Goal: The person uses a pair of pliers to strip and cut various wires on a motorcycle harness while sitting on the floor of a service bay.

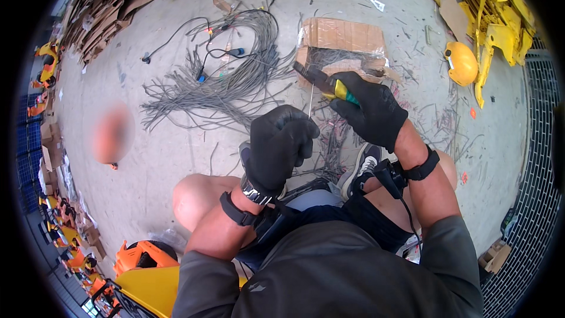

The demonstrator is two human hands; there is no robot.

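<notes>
My right hand (374,112), in a black glove, is closed around pliers (340,90) with yellow-and-green handles and dark jaws pointing up and left. From the closed fingers of my left hand (276,150), also in a black glove, a thin pale wire (310,101) rises toward those jaws. Whether the jaws grip the wire is too small to tell. Beyond my hands sits a taped cardboard box (344,34), its opening partly filled with grey cable offcuts. To its left, a large loose bundle of grey cables (259,73) with a few blue connectors lies on the floor.
Cut cable scraps (332,141) lie between my shoes and the box. Flattened cardboard (112,9) is piled at the far left. Yellow metal parts (500,29) and a rounded yellow piece (462,63) lie at the far right, near a dark grating (538,159).
</notes>
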